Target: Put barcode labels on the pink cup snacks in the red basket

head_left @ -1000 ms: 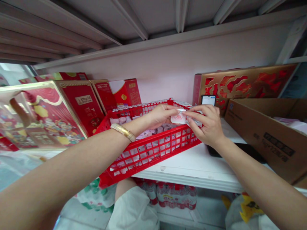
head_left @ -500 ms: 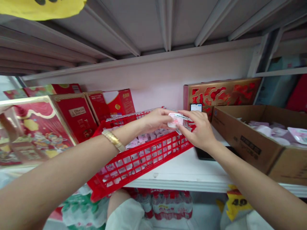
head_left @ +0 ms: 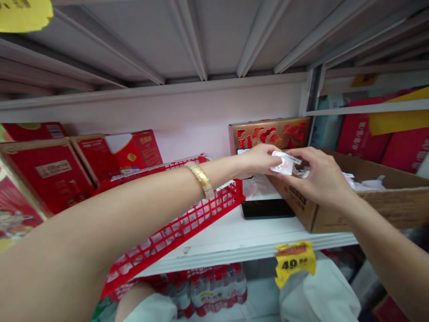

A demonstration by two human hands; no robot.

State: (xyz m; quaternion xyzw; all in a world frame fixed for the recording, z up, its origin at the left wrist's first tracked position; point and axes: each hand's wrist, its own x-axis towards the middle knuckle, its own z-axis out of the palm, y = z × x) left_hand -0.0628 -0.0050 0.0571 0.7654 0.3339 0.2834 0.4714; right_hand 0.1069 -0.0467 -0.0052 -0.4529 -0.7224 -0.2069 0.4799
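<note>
A small pink-and-white packet (head_left: 283, 163) with a barcode label is pinched by my left hand (head_left: 259, 160), which wears a gold bracelet. Close beside it on the right, my right hand (head_left: 320, 174) curls round another small packet (head_left: 301, 172), partly hidden by the fingers. Both hands are above the near left corner of an open cardboard box (head_left: 372, 206) holding more pale packets (head_left: 368, 184). Under my left forearm stands a red plastic basket (head_left: 177, 230) filled with similar packets.
A black phone (head_left: 268, 209) lies flat on the white shelf (head_left: 214, 239) between basket and box. Red gift boxes (head_left: 134, 150) stand at the left, a gold-and-red box (head_left: 268, 132) behind. Bottled water packs (head_left: 217, 290) sit below, near a yellow price tag (head_left: 295, 261).
The view has turned right. Both hands, with the packets, have moved from above the basket's right end to the cardboard box's near left corner.
</note>
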